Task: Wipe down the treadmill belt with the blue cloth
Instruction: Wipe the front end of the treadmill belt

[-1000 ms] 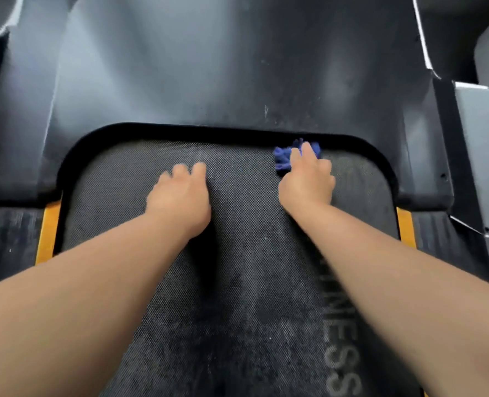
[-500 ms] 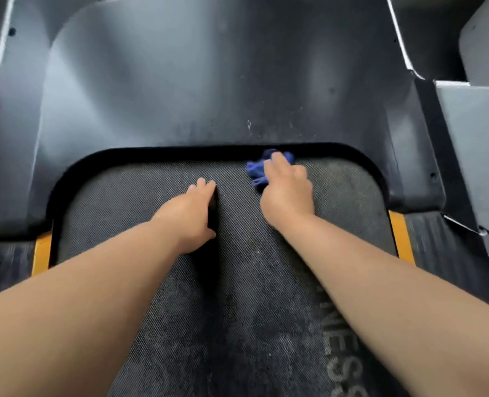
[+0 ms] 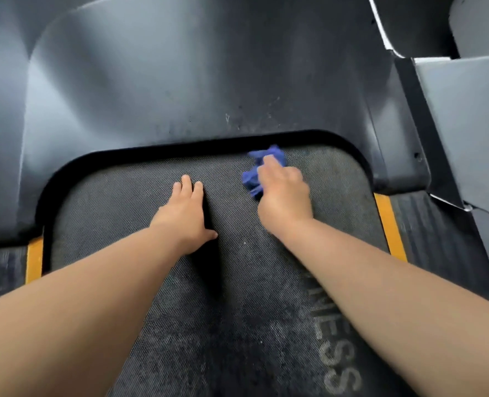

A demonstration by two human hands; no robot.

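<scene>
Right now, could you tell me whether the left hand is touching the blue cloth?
Apart. The head view shows bare belt between the left hand and the blue cloth.

Right grip (image 3: 285,196), a bare hand, is curled over the bunched blue cloth (image 3: 251,179) and presses it onto the treadmill belt (image 3: 123,202), close to the curved edge of the dark motor cover (image 3: 180,96) — cloth pokes out ahead and to the left of the fingers. Left grip (image 3: 183,219) lies flat on the belt nearby, fingers straight, thumb out. An orange strip (image 3: 388,224) edges the belt's right side, and pale lettering (image 3: 335,362) runs beside the right forearm.
</scene>
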